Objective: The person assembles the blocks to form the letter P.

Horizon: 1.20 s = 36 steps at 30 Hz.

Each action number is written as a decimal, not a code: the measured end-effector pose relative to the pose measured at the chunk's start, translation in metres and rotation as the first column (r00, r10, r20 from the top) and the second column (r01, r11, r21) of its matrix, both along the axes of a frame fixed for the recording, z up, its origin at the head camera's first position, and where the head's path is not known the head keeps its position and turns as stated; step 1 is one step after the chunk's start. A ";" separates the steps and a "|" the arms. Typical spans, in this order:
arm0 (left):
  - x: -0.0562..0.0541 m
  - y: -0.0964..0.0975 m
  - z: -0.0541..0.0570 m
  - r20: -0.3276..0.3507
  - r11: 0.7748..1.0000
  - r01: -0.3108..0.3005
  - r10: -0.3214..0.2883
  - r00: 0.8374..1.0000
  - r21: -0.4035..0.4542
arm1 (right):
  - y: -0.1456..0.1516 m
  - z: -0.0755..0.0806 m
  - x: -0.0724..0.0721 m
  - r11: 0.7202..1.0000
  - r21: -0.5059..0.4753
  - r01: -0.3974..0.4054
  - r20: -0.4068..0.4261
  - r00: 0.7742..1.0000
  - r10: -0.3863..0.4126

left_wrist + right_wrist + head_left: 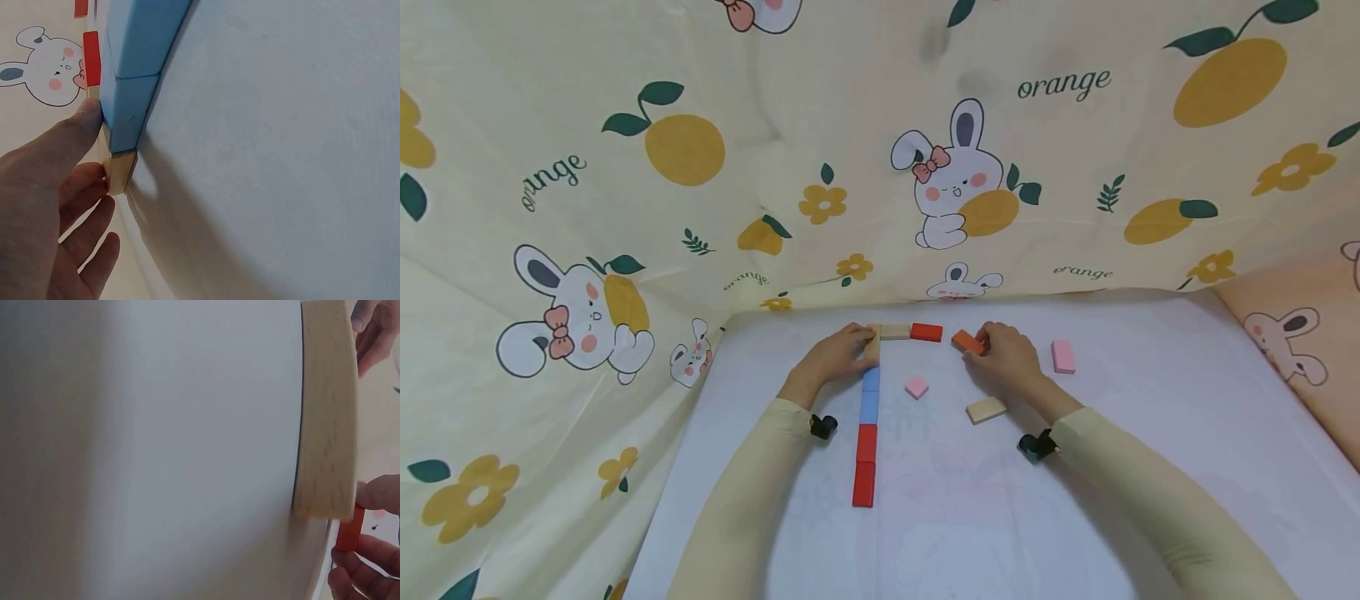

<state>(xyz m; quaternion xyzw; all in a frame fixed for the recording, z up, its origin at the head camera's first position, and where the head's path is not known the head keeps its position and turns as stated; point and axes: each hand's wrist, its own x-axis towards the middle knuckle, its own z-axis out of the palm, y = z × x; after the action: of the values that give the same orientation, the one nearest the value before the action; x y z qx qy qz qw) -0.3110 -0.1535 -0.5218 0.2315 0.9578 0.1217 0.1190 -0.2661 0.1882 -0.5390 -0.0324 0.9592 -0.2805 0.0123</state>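
Note:
My left hand [833, 357] is at the corner of a line of blocks, its thumb and fingers holding a plain wooden block [122, 172]. Two blue blocks [869, 396] and two red blocks [866, 465] continue that line toward me. From the corner, another wooden block [895, 332] and a red block [927, 333] run to the right. An orange-red block [967, 342] is pinched between the thumb and fingers of my right hand [1011, 358], to the right of that red block with a gap between. In the right wrist view this block [350, 531] shows between the fingertips.
A small pink block [917, 387] lies inside the corner. One loose wooden block [986, 409] lies below my right hand, and a pink block [1063, 357] stands to its right. Behind the white table [955, 517] hangs a patterned cloth [850, 125].

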 end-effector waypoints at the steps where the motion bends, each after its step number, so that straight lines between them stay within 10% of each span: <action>1: 0.000 0.000 0.000 -0.001 1.000 -0.001 0.001 1.000 -0.001 | -0.002 0.000 0.000 1.000 0.000 0.002 0.000 1.000 -0.002; 36: -0.001 -0.002 -0.001 0.013 0.999 -0.013 0.012 1.000 0.031 | -0.032 0.000 -0.005 0.999 0.017 0.044 0.087 0.995 -0.045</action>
<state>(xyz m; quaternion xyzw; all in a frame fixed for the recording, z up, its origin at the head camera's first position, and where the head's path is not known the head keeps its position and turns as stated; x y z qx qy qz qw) -0.3120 -0.1553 -0.5229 0.2266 0.9565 0.1388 0.1206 -0.2708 0.1562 -0.5390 0.0013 0.9604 -0.2744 0.0483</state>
